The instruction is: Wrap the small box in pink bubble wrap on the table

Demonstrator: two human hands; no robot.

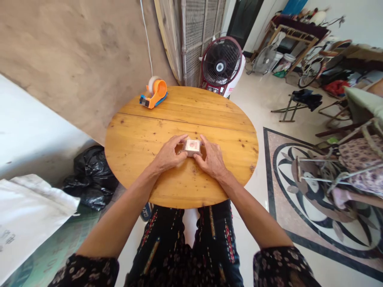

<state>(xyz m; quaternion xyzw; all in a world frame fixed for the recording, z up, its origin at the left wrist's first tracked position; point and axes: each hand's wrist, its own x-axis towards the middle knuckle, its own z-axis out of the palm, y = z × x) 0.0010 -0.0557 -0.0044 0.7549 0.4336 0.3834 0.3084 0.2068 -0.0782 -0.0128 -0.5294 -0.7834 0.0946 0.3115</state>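
Note:
A small pale box (192,146) with a reddish mark on its top face sits at the middle of the round wooden table (179,189). Shiny clear film seems to show at its sides. My left hand (171,153) grips its left end, thumb at the near side and fingers at the far side. On the right end, my right hand (212,156) holds it in the same way. Toward the table's far left edge stands an orange and blue tape dispenser (155,94) with a roll of clear tape, apart from both hands.
Behind the table stands a dark red fan (220,65). Black plastic bags (92,175) and a white sack (32,215) lie to the left. A folding stool (295,104) with dark cloth and a cluttered chair (356,163) are on the right.

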